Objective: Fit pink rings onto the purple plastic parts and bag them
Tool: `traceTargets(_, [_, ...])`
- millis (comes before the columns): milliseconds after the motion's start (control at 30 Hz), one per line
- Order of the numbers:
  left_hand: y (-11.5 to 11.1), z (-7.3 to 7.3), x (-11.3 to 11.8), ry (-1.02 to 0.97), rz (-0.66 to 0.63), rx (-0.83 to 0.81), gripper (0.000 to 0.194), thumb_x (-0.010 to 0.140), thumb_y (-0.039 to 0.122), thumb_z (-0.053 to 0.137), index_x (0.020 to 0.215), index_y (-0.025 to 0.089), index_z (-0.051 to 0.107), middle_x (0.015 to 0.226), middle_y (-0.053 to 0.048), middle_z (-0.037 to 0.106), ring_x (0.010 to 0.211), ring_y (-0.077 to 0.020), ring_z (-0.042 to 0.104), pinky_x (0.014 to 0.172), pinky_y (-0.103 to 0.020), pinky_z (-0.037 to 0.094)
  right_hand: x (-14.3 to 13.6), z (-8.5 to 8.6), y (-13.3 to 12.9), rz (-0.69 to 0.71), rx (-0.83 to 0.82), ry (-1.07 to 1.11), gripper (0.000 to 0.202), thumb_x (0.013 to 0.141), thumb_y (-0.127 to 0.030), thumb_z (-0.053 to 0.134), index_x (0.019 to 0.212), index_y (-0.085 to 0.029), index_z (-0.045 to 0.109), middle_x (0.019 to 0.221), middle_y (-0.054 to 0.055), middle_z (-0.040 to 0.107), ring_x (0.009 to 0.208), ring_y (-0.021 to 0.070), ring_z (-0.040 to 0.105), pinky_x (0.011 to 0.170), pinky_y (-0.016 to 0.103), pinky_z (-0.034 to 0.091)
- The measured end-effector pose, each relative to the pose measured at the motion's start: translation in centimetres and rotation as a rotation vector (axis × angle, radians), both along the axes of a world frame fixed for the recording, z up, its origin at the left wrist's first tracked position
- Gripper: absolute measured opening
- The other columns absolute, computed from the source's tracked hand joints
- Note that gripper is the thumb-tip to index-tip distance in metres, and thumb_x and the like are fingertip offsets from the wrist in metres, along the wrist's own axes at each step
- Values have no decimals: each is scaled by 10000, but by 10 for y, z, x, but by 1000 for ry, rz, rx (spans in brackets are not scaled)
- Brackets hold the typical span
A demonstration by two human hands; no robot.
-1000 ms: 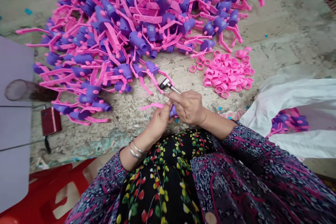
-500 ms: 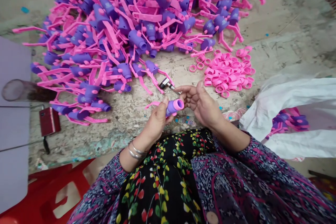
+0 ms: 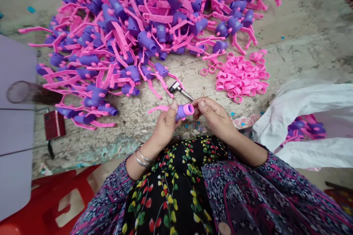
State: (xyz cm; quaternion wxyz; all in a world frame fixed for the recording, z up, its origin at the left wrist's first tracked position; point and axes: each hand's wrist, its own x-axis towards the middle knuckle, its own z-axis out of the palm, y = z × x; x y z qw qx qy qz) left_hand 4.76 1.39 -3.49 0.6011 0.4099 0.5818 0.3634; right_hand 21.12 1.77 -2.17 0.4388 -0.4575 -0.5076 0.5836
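My left hand is closed around a purple plastic part with a pink ring on its open end and a pink arm sticking out to the left. My right hand has its fingers curled together close to that ring; what they pinch, if anything, is hidden. A metal tool with a black head lies on the table just beyond, its shaft ending at my right fingertips. Loose pink rings are heaped beyond my right hand. A large pile of purple and pink parts spreads across the far side.
On the left are a clear cup on its side and a dark red box. A white sack at the right holds more purple and pink parts. A red chair shows at the lower left.
My right hand's fingers have closed from a more open pose and now meet near the ring end. More of the metal tool's shaft shows. The view has shifted slightly.
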Motion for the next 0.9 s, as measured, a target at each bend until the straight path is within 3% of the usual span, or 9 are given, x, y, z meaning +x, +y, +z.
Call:
traceTargets(167, [-2,6,-3,324,-118,232,480,923,624,343,776,203,519,609,18,474,579,-140,467,566,-269,377,-8,6,0,-93,193,-357,410,981,-562,325,1034,-224,549,696,-17,564,584,123,516,548,252,402])
traceTargets(300, [-4,8,-6,544,-146,369,420,933,574,372,912,203,568,672,12,533,617,-155,494,616,-286,369,-21,8,6,-121,370,-613,356,1002,-472,312,1037,-222,563,704,-4,612,525,117,508,521,260,365])
traceTargets(467, [-5,5,-3,336,-146,239,482,938,606,308,716,208,465,621,17,444,596,-143,448,573,-268,376,-25,-5,12,-160,624,-571,280,979,-274,349,1152,-199,556,902,46,695,580,121,577,582,268,449])
traceTargets(567, [-3,7,0,211,-139,148,501,914,642,330,707,205,460,637,6,473,624,-148,481,599,-275,431,-21,-11,13,-141,738,-556,308,948,-243,373,1193,-203,556,928,44,714,595,135,601,612,284,475])
traceTargets(700, [-3,9,4,121,-150,56,506,895,655,355,700,202,468,625,8,480,599,-141,471,572,-267,425,-15,-13,15,-92,762,-576,341,927,-244,377,1201,-210,578,981,47,726,623,147,628,643,294,498])
traceTargets(900, [-3,-3,4,-11,-100,-81,499,885,651,395,657,208,408,535,45,371,466,-92,320,447,-238,281,-15,-21,19,-19,791,-636,376,924,-256,348,1199,-190,595,919,41,740,605,146,621,641,293,502])
